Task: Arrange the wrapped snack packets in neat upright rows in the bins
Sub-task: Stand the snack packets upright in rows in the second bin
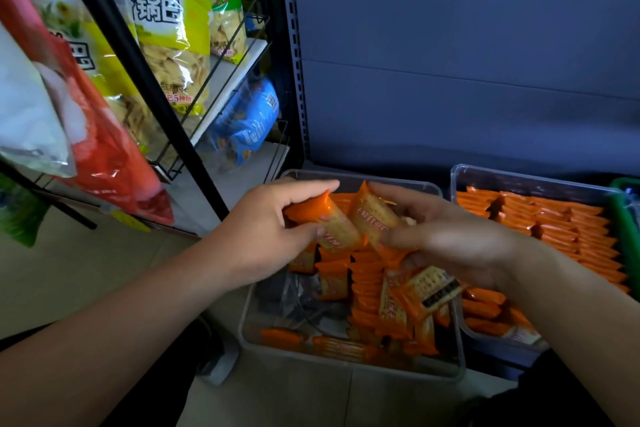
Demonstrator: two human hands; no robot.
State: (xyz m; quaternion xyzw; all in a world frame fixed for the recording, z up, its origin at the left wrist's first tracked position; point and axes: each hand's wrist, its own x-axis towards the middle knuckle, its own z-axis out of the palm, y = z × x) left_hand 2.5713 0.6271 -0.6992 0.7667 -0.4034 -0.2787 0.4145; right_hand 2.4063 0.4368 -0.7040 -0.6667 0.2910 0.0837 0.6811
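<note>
Orange snack packets (363, 274) all over the clear bin (349, 367), some standing in rows mid-bin, others flopped loose along the front. Left hand (273, 229) has fingers curled round one packet (332, 224), right hand (450, 246) grips another packet (375, 215) just beside it, both held above the bin. Second bin (536, 182) on the right is packed with tidy upright rows. Big snack bags (166, 28) sit on the rack to the left

left grip (277, 229), right grip (450, 239), each pinching a packet (334, 224)

One head-worn camera looks forward and down, close over the bins (349, 362).
</note>
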